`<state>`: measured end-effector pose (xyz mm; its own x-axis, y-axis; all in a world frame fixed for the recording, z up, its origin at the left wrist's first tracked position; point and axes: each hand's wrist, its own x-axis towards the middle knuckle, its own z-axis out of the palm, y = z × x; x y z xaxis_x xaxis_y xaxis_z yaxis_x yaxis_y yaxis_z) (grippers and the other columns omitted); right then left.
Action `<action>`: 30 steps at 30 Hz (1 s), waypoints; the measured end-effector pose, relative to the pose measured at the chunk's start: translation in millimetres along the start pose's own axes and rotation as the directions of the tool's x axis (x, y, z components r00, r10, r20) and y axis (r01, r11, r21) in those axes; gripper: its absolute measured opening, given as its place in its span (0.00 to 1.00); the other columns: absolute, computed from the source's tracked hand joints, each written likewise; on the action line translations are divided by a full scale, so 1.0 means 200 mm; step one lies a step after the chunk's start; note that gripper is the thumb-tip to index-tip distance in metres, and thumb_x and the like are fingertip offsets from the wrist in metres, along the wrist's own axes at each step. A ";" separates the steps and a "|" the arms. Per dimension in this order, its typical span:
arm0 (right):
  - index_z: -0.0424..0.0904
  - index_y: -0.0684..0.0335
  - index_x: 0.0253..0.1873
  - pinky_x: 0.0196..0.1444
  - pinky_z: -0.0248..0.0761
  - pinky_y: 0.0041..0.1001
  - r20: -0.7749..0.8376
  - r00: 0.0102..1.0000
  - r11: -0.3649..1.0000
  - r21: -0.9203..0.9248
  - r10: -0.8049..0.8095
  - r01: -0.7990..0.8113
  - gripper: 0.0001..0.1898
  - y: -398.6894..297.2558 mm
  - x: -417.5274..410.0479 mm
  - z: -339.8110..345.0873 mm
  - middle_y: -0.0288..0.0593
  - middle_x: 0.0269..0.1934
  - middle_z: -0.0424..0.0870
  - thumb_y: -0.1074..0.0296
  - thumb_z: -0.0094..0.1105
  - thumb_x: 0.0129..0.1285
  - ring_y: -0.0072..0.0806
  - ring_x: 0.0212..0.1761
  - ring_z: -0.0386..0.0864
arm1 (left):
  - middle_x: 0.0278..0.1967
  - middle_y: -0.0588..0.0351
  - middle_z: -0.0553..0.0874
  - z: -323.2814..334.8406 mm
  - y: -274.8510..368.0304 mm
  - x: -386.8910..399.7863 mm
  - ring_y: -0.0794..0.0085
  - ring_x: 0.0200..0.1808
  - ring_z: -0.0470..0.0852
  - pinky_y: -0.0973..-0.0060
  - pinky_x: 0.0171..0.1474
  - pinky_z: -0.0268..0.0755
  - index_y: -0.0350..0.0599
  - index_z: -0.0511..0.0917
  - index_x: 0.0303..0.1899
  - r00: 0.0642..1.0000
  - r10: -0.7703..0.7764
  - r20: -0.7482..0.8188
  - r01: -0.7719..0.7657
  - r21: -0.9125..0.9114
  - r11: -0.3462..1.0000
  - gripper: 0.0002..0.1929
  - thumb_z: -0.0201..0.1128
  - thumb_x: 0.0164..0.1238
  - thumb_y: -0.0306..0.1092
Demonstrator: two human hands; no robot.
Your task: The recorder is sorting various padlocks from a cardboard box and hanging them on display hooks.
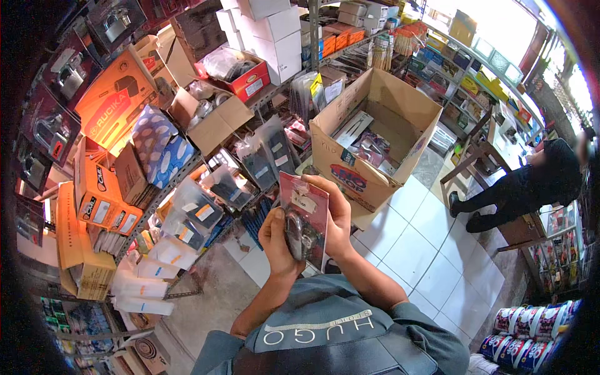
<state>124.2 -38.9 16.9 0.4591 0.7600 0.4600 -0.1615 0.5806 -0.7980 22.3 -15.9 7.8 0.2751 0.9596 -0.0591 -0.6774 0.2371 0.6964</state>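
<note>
Both of my hands hold a red-backed blister pack (311, 199) upright in front of my chest. Behind its clear plastic is a dark, shiny metal item, probably a padlock, and a small price sticker sits near the top. My left hand (277, 241) grips the lower left side, thumb on the front. My right hand (338, 215) wraps the right edge from behind, so some of its fingers are hidden. Just beyond the pack stands a large open cardboard carton (330, 157), with several packaged goods (370, 147) lying inside.
Carded padlocks (65, 82) hang at far left. A slotted metal shelf carries an orange box (101, 199), an open carton of fittings (206, 105) and bags of dark fasteners (194, 211). Paint tubs (529, 323) are stacked at lower right. Another person (529, 187) stands beside a wooden table.
</note>
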 end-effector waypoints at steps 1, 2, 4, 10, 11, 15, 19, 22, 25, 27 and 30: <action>0.72 0.72 0.68 0.72 0.67 0.32 -0.001 1.000 1.000 0.000 -0.001 0.001 0.18 0.01 0.01 -0.01 0.49 0.64 0.80 0.67 0.51 0.82 0.32 0.68 0.77 | 0.35 0.62 0.86 0.02 0.01 0.00 0.83 0.33 0.83 0.81 0.36 0.77 0.40 0.82 0.42 1.000 -0.016 -0.001 0.016 -0.001 1.000 0.14 0.56 0.85 0.39; 0.72 0.72 0.67 0.72 0.67 0.33 0.006 1.000 1.000 0.014 -0.024 0.024 0.18 0.02 0.02 -0.03 0.50 0.64 0.80 0.67 0.51 0.82 0.33 0.68 0.77 | 0.35 0.62 0.86 0.02 0.01 -0.01 0.83 0.33 0.83 0.81 0.36 0.77 0.40 0.82 0.42 1.000 -0.032 -0.002 0.032 -0.001 1.000 0.14 0.56 0.85 0.39; 0.73 0.72 0.64 0.71 0.67 0.33 0.014 0.999 0.998 0.048 -0.050 0.049 0.15 0.01 0.04 -0.02 0.49 0.63 0.79 0.69 0.51 0.81 0.32 0.67 0.77 | 0.37 0.61 0.85 -0.04 0.00 0.00 0.81 0.35 0.84 0.79 0.38 0.78 0.42 0.81 0.44 0.998 -0.051 0.042 0.051 0.016 0.999 0.14 0.55 0.85 0.41; 0.74 0.71 0.59 0.64 0.69 0.29 0.169 0.972 0.957 -0.211 -0.165 0.199 0.13 -0.03 0.12 -0.06 0.47 0.57 0.75 0.77 0.49 0.74 0.30 0.58 0.75 | 0.37 0.63 0.83 -0.02 0.09 0.00 0.81 0.37 0.83 0.80 0.38 0.75 0.46 0.81 0.47 0.980 -0.183 0.076 0.171 0.136 0.976 0.16 0.53 0.85 0.47; 0.74 0.71 0.59 0.64 0.69 0.29 0.168 0.972 0.958 -0.210 -0.163 0.197 0.13 -0.03 0.13 -0.07 0.47 0.57 0.75 0.77 0.49 0.74 0.30 0.58 0.75 | 0.36 0.64 0.82 -0.02 0.12 0.00 0.82 0.36 0.83 0.81 0.37 0.74 0.46 0.81 0.47 0.970 -0.219 0.106 0.193 0.215 0.957 0.16 0.53 0.85 0.48; 0.78 0.70 0.55 0.62 0.69 0.31 0.198 0.966 0.962 -0.185 -0.166 0.203 0.12 -0.02 0.17 -0.07 0.49 0.56 0.75 0.79 0.53 0.69 0.35 0.57 0.76 | 0.36 0.66 0.83 0.02 0.16 0.00 0.84 0.35 0.81 0.83 0.37 0.72 0.47 0.81 0.48 0.982 -0.163 0.098 0.129 0.285 0.950 0.17 0.54 0.84 0.50; 0.81 0.70 0.54 0.62 0.70 0.32 0.277 0.947 0.931 -0.276 -0.162 0.239 0.13 -0.06 0.19 -0.08 0.51 0.55 0.76 0.81 0.54 0.66 0.39 0.57 0.76 | 0.37 0.66 0.84 0.04 0.20 -0.02 0.85 0.34 0.81 0.83 0.36 0.73 0.45 0.81 0.49 0.978 -0.206 0.040 0.191 0.233 0.953 0.15 0.55 0.84 0.47; 0.80 0.70 0.54 0.61 0.69 0.31 0.278 0.939 0.926 -0.258 -0.203 0.277 0.12 -0.05 0.18 -0.08 0.51 0.56 0.75 0.80 0.56 0.66 0.37 0.58 0.76 | 0.38 0.62 0.86 0.02 0.20 -0.03 0.83 0.35 0.84 0.81 0.37 0.78 0.42 0.82 0.49 0.980 -0.181 0.080 0.168 0.154 0.974 0.13 0.57 0.84 0.41; 0.80 0.69 0.55 0.60 0.69 0.29 0.238 0.938 0.933 -0.199 -0.252 0.301 0.12 -0.03 0.15 -0.06 0.49 0.56 0.75 0.75 0.61 0.70 0.34 0.56 0.75 | 0.39 0.60 0.88 0.04 0.20 -0.06 0.83 0.36 0.86 0.80 0.39 0.82 0.39 0.82 0.48 0.985 -0.159 0.072 0.153 0.077 0.985 0.11 0.58 0.84 0.36; 0.80 0.68 0.56 0.60 0.69 0.29 0.225 0.943 0.936 -0.196 -0.247 0.292 0.12 -0.01 0.13 -0.05 0.49 0.56 0.75 0.75 0.62 0.69 0.34 0.56 0.75 | 0.39 0.60 0.88 0.02 0.18 -0.06 0.83 0.37 0.86 0.80 0.39 0.81 0.38 0.82 0.48 0.983 -0.172 0.066 0.169 0.040 0.985 0.10 0.58 0.84 0.36; 0.79 0.67 0.57 0.60 0.69 0.30 0.187 0.950 0.943 -0.174 -0.252 0.284 0.14 0.04 0.10 -0.04 0.49 0.55 0.75 0.75 0.63 0.68 0.34 0.56 0.75 | 0.39 0.60 0.88 0.02 0.17 -0.07 0.83 0.36 0.85 0.80 0.38 0.81 0.39 0.83 0.48 0.984 -0.168 0.054 0.166 0.030 0.986 0.10 0.59 0.84 0.36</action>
<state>139.1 -22.3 16.8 0.3138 0.6298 0.7105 0.1303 0.7127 -0.6893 -1.6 -22.5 35.5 0.4213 0.8967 -0.1362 -0.6017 0.3886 0.6978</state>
